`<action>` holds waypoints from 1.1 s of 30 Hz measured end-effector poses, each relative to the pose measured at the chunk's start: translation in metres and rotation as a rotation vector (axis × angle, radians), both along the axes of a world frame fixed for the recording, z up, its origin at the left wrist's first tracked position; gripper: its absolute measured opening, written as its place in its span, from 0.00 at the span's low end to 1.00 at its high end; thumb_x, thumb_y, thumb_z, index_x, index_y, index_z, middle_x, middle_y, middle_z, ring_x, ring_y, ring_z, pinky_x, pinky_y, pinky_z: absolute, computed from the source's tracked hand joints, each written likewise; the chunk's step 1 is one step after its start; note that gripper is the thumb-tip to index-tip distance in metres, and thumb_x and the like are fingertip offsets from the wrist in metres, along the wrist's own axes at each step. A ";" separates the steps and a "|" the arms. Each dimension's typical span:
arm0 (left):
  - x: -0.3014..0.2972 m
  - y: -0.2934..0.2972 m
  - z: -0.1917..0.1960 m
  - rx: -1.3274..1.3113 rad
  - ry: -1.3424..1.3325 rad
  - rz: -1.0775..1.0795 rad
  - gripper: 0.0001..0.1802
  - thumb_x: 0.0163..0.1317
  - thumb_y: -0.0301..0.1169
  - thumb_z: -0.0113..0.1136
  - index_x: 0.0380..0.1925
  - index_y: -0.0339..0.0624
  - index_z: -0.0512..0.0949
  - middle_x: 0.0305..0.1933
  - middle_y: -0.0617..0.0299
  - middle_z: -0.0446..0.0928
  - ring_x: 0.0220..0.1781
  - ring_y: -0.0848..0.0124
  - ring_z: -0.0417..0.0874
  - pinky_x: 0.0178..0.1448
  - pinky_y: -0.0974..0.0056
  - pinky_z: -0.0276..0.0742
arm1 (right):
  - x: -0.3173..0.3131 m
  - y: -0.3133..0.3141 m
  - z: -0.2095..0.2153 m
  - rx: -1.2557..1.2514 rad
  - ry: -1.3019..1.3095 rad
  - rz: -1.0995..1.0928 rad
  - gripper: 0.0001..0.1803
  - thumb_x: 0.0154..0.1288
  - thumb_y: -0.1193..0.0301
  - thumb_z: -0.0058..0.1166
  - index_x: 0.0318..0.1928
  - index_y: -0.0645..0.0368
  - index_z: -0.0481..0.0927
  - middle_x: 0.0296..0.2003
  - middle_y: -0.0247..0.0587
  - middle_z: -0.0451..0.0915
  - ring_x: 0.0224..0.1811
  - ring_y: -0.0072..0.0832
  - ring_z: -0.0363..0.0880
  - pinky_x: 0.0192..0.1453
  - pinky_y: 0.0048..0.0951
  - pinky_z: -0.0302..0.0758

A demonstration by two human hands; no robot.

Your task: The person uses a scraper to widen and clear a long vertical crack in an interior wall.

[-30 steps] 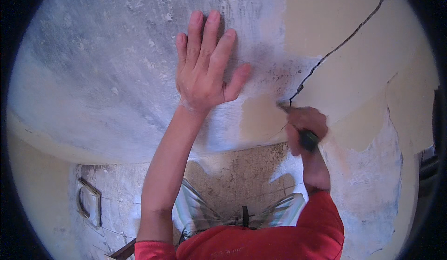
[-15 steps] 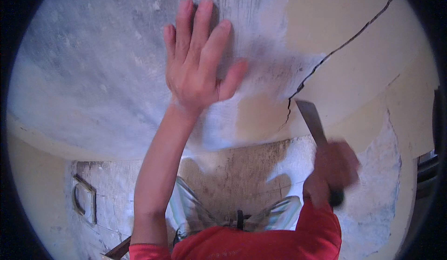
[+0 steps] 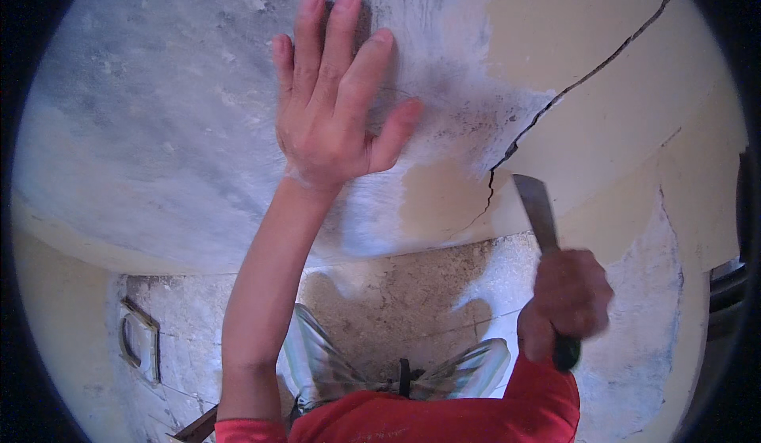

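My left hand (image 3: 329, 114) lies against the scraped, greyish wall (image 3: 182, 110) with its fingers spread and nothing in them. At the right, my right hand (image 3: 572, 294) is wrapped round the dark handle of a scraper (image 3: 536, 209), a putty-knife shape with a flat metal blade. The blade points up and a little left, close to the lower part of a dark crack (image 3: 547, 111). Whether the blade tip touches the wall I cannot tell. A patch of cream paint (image 3: 440, 197) lies between my left hand and the scraper.
Cream paint (image 3: 634, 110) covers the wall on the right, around the crack. The worn floor (image 3: 396, 284) runs below the wall, past my knees. A frame-like object (image 3: 157, 356) is at the left, and a dark brown bar (image 3: 198, 425) lies near my left elbow.
The scraper and my right hand have shifted slightly down and to the right; the hand is less blurred. My left hand has moved a little up and left, fingers still spread.
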State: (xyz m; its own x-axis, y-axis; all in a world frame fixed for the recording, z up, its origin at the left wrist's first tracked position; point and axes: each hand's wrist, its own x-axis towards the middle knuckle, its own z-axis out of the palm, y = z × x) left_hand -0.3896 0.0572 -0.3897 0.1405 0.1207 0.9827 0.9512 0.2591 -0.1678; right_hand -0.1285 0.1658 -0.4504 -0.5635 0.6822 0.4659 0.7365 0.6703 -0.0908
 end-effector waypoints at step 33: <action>-0.027 0.011 -0.010 -0.023 0.112 0.102 0.30 0.65 0.52 0.48 0.53 0.36 0.72 0.63 0.32 0.67 0.69 0.33 0.61 0.71 0.37 0.46 | 0.023 0.013 -0.028 -0.106 0.585 0.727 0.10 0.51 0.75 0.58 0.19 0.52 0.71 0.18 0.30 0.74 0.25 0.29 0.77 0.33 0.29 0.74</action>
